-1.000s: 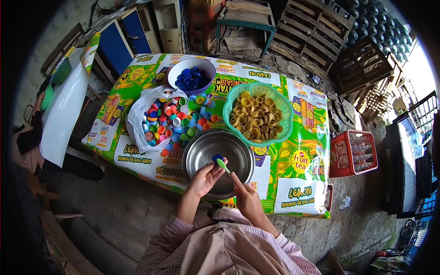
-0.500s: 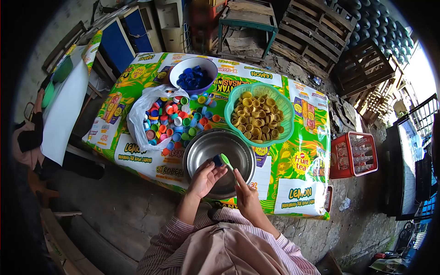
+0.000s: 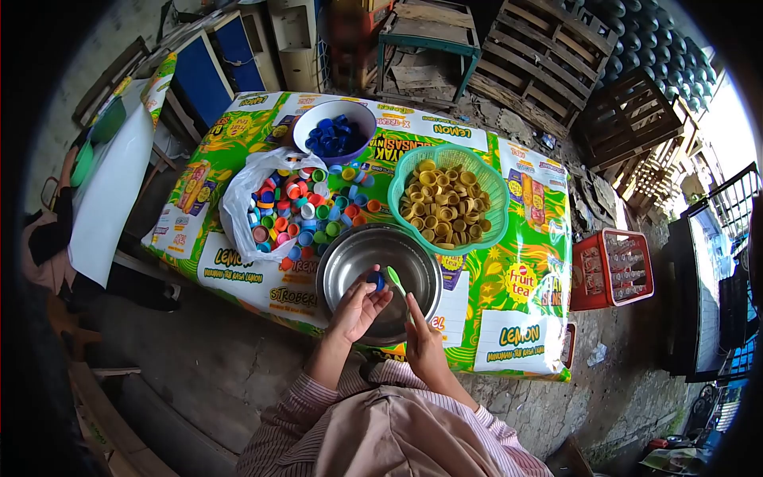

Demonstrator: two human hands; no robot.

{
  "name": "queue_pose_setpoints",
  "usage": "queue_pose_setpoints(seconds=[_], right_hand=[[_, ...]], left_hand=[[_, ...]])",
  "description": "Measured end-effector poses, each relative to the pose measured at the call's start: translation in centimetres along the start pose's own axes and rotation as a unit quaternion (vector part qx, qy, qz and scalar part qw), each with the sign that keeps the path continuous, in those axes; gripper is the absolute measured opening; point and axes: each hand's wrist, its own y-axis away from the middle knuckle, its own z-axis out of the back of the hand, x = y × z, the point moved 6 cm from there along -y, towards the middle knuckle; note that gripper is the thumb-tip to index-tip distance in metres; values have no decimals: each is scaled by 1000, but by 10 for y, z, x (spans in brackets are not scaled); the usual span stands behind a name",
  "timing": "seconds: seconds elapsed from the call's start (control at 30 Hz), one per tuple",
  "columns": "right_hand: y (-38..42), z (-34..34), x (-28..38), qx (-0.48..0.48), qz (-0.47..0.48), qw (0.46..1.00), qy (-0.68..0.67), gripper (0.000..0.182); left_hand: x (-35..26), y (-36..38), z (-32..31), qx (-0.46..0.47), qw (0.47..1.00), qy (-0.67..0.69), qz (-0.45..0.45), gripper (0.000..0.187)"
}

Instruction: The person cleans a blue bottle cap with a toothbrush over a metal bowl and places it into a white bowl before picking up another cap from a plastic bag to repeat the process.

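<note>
My left hand (image 3: 354, 312) pinches a dark blue bottle cap (image 3: 377, 281) over the steel bowl (image 3: 323, 280). A slim tool with a bright green end (image 3: 394, 277) is held in my right hand (image 3: 426, 342), index finger stretched along it; its exact kind I cannot make out. The green end is close beside the cap. Behind the bowl, a white plastic bag (image 3: 238, 208) spills mixed coloured caps (image 3: 298, 208) onto the table. A purple-and-white bowl (image 3: 302, 127) contains blue caps (image 3: 334, 137), and a green plastic basket (image 3: 498, 208) contains yellow caps (image 3: 445, 203).
A printed green and yellow sheet (image 3: 520, 274) covers the table. On the floor to the right stands a red crate (image 3: 608, 298) of bottles. Wooden pallets (image 3: 540, 60) lean at the back. Another person (image 3: 54, 230) is at the far left.
The blue cap has turned in my left fingers, and the tool's green end has separated slightly from it. The bowls, bag and basket stay in place.
</note>
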Motion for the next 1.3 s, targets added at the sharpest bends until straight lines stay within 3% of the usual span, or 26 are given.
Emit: queue_pose_setpoints(seconds=[0.1, 0.13, 0.3, 0.43, 0.5, 0.57, 0.67, 0.77, 0.9, 0.93, 1.03, 1.1, 1.17, 1.23, 1.3], right_hand=[[-2, 5, -3, -16, -28, 999, -12, 56], [0, 6, 4, -20, 14, 1000, -18, 56], [-1, 3, 0, 16, -46, 999, -23, 54], [5, 2, 10, -33, 62, 997, -31, 54], [4, -1, -2, -12, -23, 999, -26, 53], [5, 1, 0, -12, -39, 999, -19, 53], [8, -2, 6, -30, 46, 998, -16, 52], [5, 5, 1, -31, -13, 999, 0, 51], [8, -1, 3, -27, 19, 999, -15, 52], [6, 2, -1, -26, -11, 1000, -10, 52], [10, 5, 9, -49, 57, 997, -2, 52], [10, 2, 6, -30, 49, 998, 12, 52], [7, 5, -8, -32, -17, 999, 7, 52], [9, 7, 0, -46, 15, 999, 0, 52], [11, 0, 4, -11, 48, 999, 12, 53]], left_hand=[[9, 0, 12, -22, 998, 35, 39, 25], [7, 0, 13, -23, 998, 34, 40, 25], [2, 4, 1, 59, 997, 11, 39, 26], [-5, 7, -1, 11, 999, -36, 16, 26], [-8, 6, 2, 20, 999, -50, 2, 28], [-7, 5, 4, 47, 998, -31, 12, 28], [-5, 4, 8, 9, 1000, -22, -10, 27], [2, 2, 11, 7, 999, -22, 22, 27], [7, 2, 9, 23, 999, 34, 26, 27], [7, 1, 10, 31, 998, 35, 35, 26], [8, 1, 4, 28, 999, 33, 33, 24], [11, 0, 4, 51, 996, 50, 53, 22], [9, -1, 9, 26, 998, 26, 48, 17], [8, -2, 5, 95, 993, 44, 45, 17], [10, 1, 5, 61, 996, 41, 47, 16]])
